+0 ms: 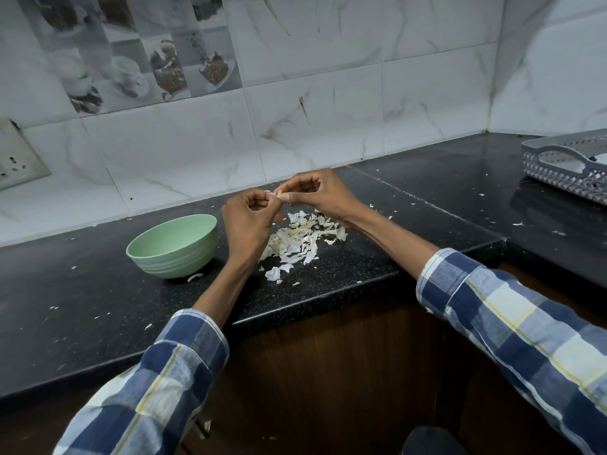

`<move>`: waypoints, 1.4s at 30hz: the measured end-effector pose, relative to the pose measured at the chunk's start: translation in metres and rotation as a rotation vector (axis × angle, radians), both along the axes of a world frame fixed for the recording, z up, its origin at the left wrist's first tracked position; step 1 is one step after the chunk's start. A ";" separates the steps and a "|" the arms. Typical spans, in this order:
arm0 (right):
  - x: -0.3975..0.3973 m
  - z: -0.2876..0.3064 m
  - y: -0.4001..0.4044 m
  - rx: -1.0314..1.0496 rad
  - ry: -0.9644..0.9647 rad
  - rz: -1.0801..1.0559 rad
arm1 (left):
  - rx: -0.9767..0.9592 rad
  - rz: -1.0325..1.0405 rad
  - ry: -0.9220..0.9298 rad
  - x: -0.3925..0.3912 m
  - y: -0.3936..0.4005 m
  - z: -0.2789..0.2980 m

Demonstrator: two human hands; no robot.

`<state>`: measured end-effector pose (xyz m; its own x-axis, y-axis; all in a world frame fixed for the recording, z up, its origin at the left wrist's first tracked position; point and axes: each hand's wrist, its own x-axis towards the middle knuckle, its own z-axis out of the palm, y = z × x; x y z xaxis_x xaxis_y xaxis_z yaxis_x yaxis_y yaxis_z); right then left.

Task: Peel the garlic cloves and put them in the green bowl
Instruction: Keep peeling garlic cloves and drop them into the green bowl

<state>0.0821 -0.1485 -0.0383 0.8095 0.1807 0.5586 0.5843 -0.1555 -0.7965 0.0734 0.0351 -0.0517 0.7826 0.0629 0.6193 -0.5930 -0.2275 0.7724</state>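
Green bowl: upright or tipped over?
Upright: the green bowl sits on its base on the black counter, rim facing up. Contents cannot be seen.

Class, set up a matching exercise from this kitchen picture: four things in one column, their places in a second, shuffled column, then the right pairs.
Things:
1. green bowl
2. garlic clove
3. peel pile
4. grey basket

Places:
A. far right of the counter
B. pinched between both hands
C. on the counter under the hands
D. on the counter beside the left hand

Pairs: 1-D, 2-B, 3-C, 4-A
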 end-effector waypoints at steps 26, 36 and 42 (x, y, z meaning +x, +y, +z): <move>-0.001 0.004 0.002 0.136 0.268 0.032 | 0.032 -0.184 0.101 0.006 0.001 -0.004; 0.000 -0.001 0.006 -0.022 0.057 -0.059 | 0.327 -0.059 0.001 -0.001 -0.003 -0.009; -0.004 0.002 0.008 0.006 0.216 0.056 | 0.324 -0.020 -0.101 -0.001 -0.002 -0.002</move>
